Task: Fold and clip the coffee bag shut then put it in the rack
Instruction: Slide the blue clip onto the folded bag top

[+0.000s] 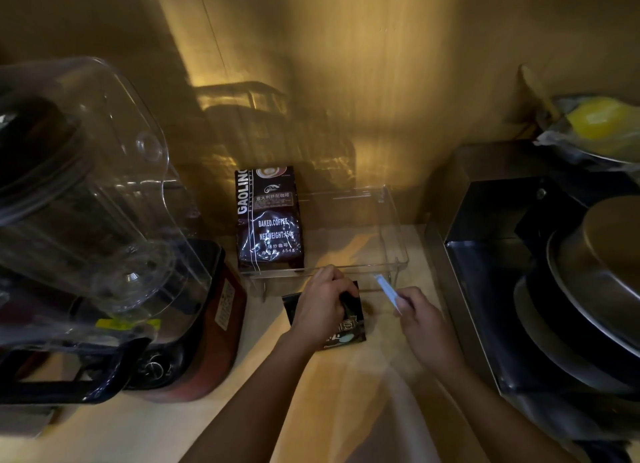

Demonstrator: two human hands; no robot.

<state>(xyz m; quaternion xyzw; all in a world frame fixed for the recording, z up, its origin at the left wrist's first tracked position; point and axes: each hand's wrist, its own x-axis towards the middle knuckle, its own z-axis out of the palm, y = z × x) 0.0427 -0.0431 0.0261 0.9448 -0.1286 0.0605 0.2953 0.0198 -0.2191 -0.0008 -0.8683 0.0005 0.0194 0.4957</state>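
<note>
A small dark coffee bag [349,331] lies on the pale counter just in front of the clear plastic rack [398,251]. My left hand [322,306] presses down on its folded top, fingers closed over the fold. To the right, my right hand [420,315] holds a thin pale blue clip [386,287] that points up and left toward the bag, a little apart from it. Inside the rack's left side stands a larger dark coffee bag [268,220] marked GAOLING.
A blender with a clear jug [86,192] and red base [214,324] fills the left. A dark metal box [491,254] with stacked steel pans [595,289] stands close on the right. A yellow object in plastic [599,119] rests above it. The wall is right behind the rack.
</note>
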